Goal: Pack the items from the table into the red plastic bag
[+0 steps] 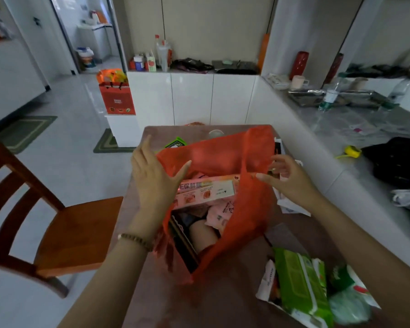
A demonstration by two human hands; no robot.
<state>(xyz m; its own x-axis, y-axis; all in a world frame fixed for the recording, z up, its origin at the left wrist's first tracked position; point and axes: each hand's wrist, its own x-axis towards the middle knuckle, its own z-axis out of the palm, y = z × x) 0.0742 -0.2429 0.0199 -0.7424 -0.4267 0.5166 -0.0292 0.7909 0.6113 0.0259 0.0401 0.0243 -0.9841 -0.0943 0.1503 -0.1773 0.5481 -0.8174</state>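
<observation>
The left grip (154, 178) is spread flat, fingers straight, against the left wall of the red plastic bag (223, 155). The right grip (291, 178) is loosely spread at the right rim, with nothing pinched. The mouth is probably being held wide for packing. The bag is stood on the table (223, 301), crumpled and thin, with a pink cling-film box (206, 189) inside. A green wipes pack (301, 282) is seen beside it, unpacked.

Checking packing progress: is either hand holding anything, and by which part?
Nothing is held. The left hand and right hand are open, one at each side of the mouth of the red plastic bag.
</observation>
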